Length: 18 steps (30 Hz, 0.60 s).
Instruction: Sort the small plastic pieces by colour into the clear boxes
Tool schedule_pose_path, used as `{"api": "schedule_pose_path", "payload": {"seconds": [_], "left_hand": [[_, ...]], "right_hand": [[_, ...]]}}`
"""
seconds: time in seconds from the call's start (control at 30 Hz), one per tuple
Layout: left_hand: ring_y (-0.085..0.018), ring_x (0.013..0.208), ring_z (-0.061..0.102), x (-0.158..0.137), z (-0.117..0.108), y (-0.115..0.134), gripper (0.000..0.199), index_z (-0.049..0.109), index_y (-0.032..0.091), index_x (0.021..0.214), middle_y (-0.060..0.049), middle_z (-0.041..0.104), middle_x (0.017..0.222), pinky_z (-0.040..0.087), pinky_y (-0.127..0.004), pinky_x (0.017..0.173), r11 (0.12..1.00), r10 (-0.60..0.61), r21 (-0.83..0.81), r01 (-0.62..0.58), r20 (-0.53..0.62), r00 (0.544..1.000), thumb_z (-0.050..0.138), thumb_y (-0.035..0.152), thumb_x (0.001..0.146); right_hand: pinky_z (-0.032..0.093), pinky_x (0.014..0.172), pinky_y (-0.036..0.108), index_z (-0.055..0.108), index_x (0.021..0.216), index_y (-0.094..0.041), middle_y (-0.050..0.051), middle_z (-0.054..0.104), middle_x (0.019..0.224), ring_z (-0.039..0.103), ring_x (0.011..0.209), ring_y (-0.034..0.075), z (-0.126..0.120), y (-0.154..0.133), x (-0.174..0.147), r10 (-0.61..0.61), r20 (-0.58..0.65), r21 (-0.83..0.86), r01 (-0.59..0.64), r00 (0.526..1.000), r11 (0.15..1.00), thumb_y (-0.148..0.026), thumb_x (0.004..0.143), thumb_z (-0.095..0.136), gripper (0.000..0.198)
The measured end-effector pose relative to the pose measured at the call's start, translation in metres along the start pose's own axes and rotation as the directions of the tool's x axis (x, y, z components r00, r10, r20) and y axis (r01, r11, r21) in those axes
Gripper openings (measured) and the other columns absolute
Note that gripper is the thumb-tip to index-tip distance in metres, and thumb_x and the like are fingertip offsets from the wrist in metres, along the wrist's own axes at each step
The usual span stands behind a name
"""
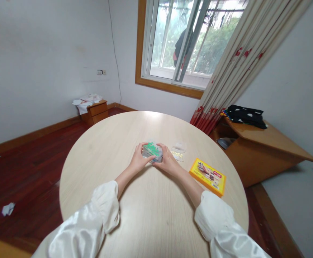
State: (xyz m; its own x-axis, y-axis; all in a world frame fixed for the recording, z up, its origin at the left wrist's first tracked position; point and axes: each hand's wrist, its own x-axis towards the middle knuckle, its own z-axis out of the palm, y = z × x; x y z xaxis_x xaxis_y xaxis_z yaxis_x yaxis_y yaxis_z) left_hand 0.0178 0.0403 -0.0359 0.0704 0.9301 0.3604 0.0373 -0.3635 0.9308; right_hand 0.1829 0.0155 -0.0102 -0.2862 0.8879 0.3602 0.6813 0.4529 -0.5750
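A: Quick, where are your hands?

B: Your left hand [138, 160] and right hand [167, 160] both clasp the small clear box with green print [152, 150], one on each side, fingers curled round its ends. It sits low over the middle of the round wooden table [151, 215]; can't tell if it touches the top.

A: Anything beside it?

B: Small clear packets [178, 151] lie just beside your right hand, toward the window side. A yellow box [208, 176] lies flat near the right edge, apart from your right forearm.

A: Room?

B: Wooden cabinet [255, 150] to the right with dark spotted cloth [246, 115] on it, a curtain [242, 61] above.
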Motion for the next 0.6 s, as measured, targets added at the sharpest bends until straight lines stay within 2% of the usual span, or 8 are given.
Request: {"api": "schedule_pose_path", "payload": {"seconds": [0.13,0.2,0.4,0.5,0.6], "left_hand": [[-0.02,0.101,0.056,-0.006,-0.003,0.002,0.058,0.053,0.02,0.109,-0.009,0.058,0.108,0.042,-0.037,0.091,1.0,-0.001,-0.016,0.001,0.001,1.0,0.077,0.02,0.057],[-0.02,0.1,0.056,-0.009,-0.006,0.003,0.056,0.053,0.02,0.109,-0.009,0.058,0.107,0.043,-0.037,0.09,0.999,0.008,-0.034,-0.007,0.012,1.0,0.076,0.02,0.058],[-0.02,0.096,0.059,-0.02,-0.018,0.016,0.053,0.049,0.018,0.109,-0.01,0.059,0.109,0.046,-0.037,0.088,0.992,0.001,-0.126,0.013,0.111,0.994,0.073,0.028,0.063],[-0.02,0.103,0.056,-0.027,-0.019,0.03,0.055,0.047,0.02,0.115,-0.011,0.055,0.116,0.044,-0.037,0.092,0.983,-0.018,-0.177,0.042,0.136,0.991,0.071,0.032,0.066],[-0.018,0.102,0.056,-0.035,-0.02,0.043,0.056,0.044,0.023,0.121,-0.009,0.054,0.115,0.045,-0.036,0.09,0.983,-0.049,-0.172,0.06,0.068,0.996,0.065,0.035,0.07]], "right_hand": [[0.036,0.1,0.041,0.028,0.129,-0.022,0.011,0.043,0.127,0.044,0.118,0.023,0.009,-0.006,-0.004,0.011,-0.037,0.045,-0.01,0.999,0.999,-0.025,0.06,0.074,0.083],[0.038,0.099,0.04,0.03,0.128,-0.021,0.011,0.044,0.125,0.045,0.117,0.022,0.013,-0.009,-0.005,0.013,-0.071,0.064,-0.008,0.997,0.998,-0.023,0.062,0.072,0.078],[0.04,0.098,0.041,0.036,0.127,-0.021,0.011,0.05,0.122,0.05,0.113,0.022,0.016,-0.02,-0.015,-0.048,-0.107,0.056,0.055,0.993,0.997,-0.021,0.067,0.069,0.069],[0.04,0.098,0.042,0.036,0.128,-0.023,0.011,0.051,0.123,0.05,0.114,0.023,0.004,-0.025,-0.026,-0.076,-0.136,0.04,0.082,0.988,0.996,-0.028,0.069,0.07,0.069],[0.041,0.097,0.043,0.036,0.129,-0.027,0.009,0.051,0.126,0.051,0.115,0.024,-0.027,-0.025,-0.042,-0.072,-0.195,-0.002,0.073,0.978,0.997,-0.034,0.07,0.07,0.068]]}}
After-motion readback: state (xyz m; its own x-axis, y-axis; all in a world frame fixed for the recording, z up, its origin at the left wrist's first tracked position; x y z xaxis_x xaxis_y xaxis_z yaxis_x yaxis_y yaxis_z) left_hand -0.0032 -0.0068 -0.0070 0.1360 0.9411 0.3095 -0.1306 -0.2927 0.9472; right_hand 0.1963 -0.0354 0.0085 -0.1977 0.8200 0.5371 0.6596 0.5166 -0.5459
